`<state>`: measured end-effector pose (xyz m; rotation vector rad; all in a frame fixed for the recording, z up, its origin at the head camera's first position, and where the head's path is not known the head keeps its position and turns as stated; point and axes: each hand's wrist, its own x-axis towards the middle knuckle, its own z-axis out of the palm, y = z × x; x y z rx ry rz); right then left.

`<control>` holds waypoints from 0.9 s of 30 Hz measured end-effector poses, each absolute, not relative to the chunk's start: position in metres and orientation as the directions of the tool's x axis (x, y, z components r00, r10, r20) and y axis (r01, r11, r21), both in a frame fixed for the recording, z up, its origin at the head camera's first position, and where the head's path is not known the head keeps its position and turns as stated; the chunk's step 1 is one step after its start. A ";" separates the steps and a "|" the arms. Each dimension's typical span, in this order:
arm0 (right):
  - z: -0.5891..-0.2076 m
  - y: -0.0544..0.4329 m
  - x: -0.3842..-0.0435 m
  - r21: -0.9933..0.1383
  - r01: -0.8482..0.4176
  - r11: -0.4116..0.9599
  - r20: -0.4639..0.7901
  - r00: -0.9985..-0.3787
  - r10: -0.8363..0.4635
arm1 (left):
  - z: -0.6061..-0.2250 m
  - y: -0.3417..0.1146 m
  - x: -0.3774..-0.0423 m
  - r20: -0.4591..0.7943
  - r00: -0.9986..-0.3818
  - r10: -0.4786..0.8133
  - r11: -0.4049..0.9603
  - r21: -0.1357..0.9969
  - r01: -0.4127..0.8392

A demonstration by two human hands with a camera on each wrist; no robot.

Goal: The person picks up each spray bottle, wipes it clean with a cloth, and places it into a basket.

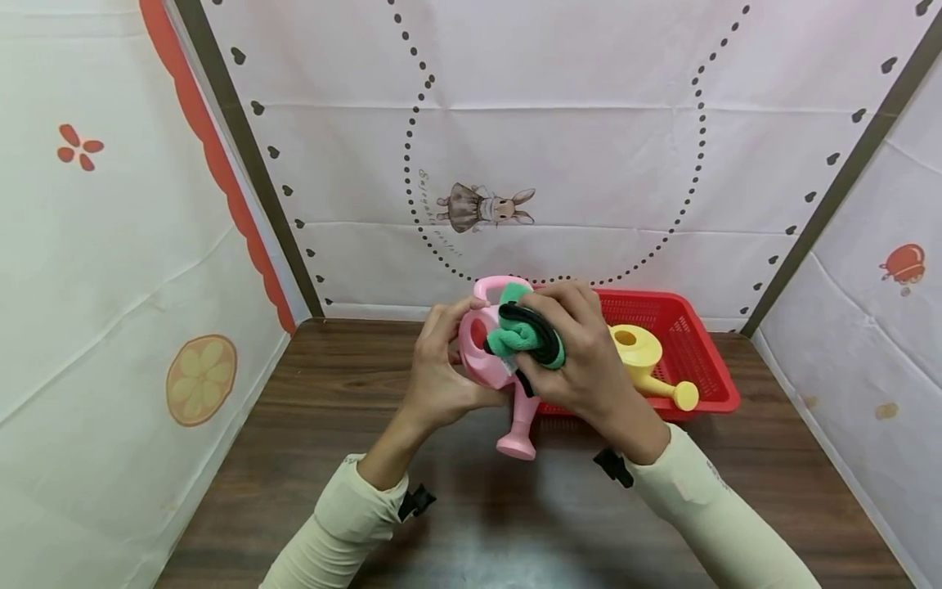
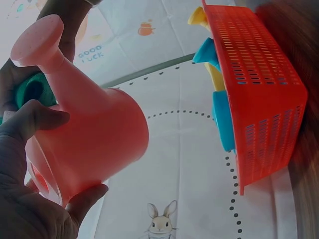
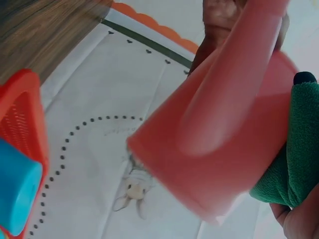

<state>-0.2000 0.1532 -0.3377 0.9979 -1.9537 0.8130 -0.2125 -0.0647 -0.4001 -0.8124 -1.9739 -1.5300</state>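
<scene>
A pink toy watering can (image 1: pixel 483 348) is held up off the table, its spout (image 1: pixel 521 421) toward the person in the head view. My left hand (image 1: pixel 440 372) grips the can's body from the left, thumb and fingers spread around it. In my right hand (image 1: pixel 581 343) is a bunched green cloth with black edging (image 1: pixel 518 331), held close over the can's top opening. The left wrist view shows the can's rounded body (image 2: pixel 99 139) between thumb and fingers. Green cloth (image 3: pixel 294 149) lies along the can's side in the right wrist view.
Behind and to the right stands a red perforated basket (image 1: pixel 688 327) on the wooden table (image 1: pixel 331 474). It holds a yellow watering can (image 1: pixel 639 352), plus a blue one (image 2: pixel 223 119) seen from the wrists. Printed white cloth walls (image 1: pixel 559 155) enclose the table's back and sides.
</scene>
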 end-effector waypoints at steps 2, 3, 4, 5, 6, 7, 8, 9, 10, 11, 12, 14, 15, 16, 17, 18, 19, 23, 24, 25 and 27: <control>-0.335 0.148 -0.199 -0.160 -0.859 0.487 0.858 -0.365 -0.361 | -0.400 -0.065 -0.213 0.708 -0.692 0.142 0.168 0.672 0.721; -0.334 0.147 -0.198 -0.159 -0.858 0.489 0.857 -0.366 -0.362 | -0.399 -0.065 -0.212 0.707 -0.693 0.141 0.160 0.674 0.721; -0.334 0.146 -0.198 -0.162 -0.856 0.491 0.855 -0.370 -0.363 | -0.400 -0.066 -0.212 0.706 -0.695 0.139 0.152 0.678 0.719; -0.334 0.146 -0.198 -0.167 -0.855 0.491 0.852 -0.375 -0.365 | -0.400 -0.066 -0.212 0.702 -0.699 0.138 0.140 0.685 0.715; -0.334 0.146 -0.197 -0.168 -0.854 0.493 0.850 -0.379 -0.366 | -0.400 -0.066 -0.212 0.699 -0.702 0.138 0.131 0.689 0.712; -0.335 0.146 -0.198 -0.169 -0.853 0.494 0.848 -0.381 -0.368 | -0.401 -0.066 -0.212 0.696 -0.705 0.139 0.122 0.694 0.709; -0.335 0.147 -0.198 -0.170 -0.854 0.492 0.846 -0.383 -0.371 | -0.401 -0.066 -0.212 0.692 -0.709 0.141 0.113 0.700 0.705; -0.335 0.147 -0.198 -0.170 -0.855 0.490 0.846 -0.382 -0.372 | -0.402 -0.066 -0.211 0.688 -0.711 0.143 0.104 0.704 0.702; -0.336 0.148 -0.198 -0.166 -0.856 0.489 0.848 -0.377 -0.373 | -0.402 -0.065 -0.211 0.683 -0.716 0.145 0.093 0.711 0.697; -0.336 0.150 -0.199 -0.162 -0.858 0.487 0.850 -0.372 -0.373 | -0.403 -0.065 -0.211 0.679 -0.719 0.146 0.083 0.716 0.693; -0.337 0.152 -0.200 -0.156 -0.857 0.490 0.852 -0.368 -0.372 | -0.402 -0.065 -0.211 0.676 -0.722 0.147 0.075 0.720 0.690; -0.338 0.156 -0.202 -0.162 -0.853 0.496 0.852 -0.374 -0.366 | -0.401 -0.066 -0.210 0.674 -0.724 0.144 0.059 0.725 0.687; -0.338 0.159 -0.204 -0.168 -0.848 0.503 0.853 -0.381 -0.358 | -0.401 -0.067 -0.210 0.675 -0.725 0.140 0.052 0.726 0.686; -0.338 0.163 -0.205 -0.177 -0.841 0.512 0.852 -0.391 -0.348 | -0.400 -0.068 -0.210 0.675 -0.725 0.136 0.044 0.727 0.685; -0.338 0.166 -0.207 -0.193 -0.833 0.519 0.850 -0.406 -0.335 | -0.399 -0.069 -0.210 0.677 -0.724 0.132 0.036 0.726 0.686; -0.338 0.169 -0.209 -0.209 -0.822 0.529 0.847 -0.423 -0.323 | -0.398 -0.070 -0.210 0.680 -0.722 0.128 0.032 0.725 0.688; -0.338 0.172 -0.211 -0.226 -0.812 0.538 0.844 -0.439 -0.308 | -0.397 -0.071 -0.210 0.684 -0.719 0.124 0.030 0.722 0.691; -0.340 0.182 -0.219 -0.293 -0.774 0.561 0.834 -0.494 -0.247 | -0.394 -0.074 -0.210 0.688 -0.716 0.116 0.028 0.718 0.695; -0.340 0.184 -0.221 -0.302 -0.769 0.563 0.832 -0.501 -0.237 | -0.394 -0.075 -0.210 0.688 -0.716 0.115 0.029 0.718 0.695; -0.341 0.184 -0.222 -0.310 -0.766 0.563 0.833 -0.505 -0.228 | -0.394 -0.075 -0.209 0.686 -0.718 0.114 0.025 0.721 0.693; -0.343 0.185 -0.224 -0.319 -0.767 0.556 0.836 -0.504 -0.216 | -0.394 -0.076 -0.209 0.682 -0.723 0.111 0.027 0.725 0.688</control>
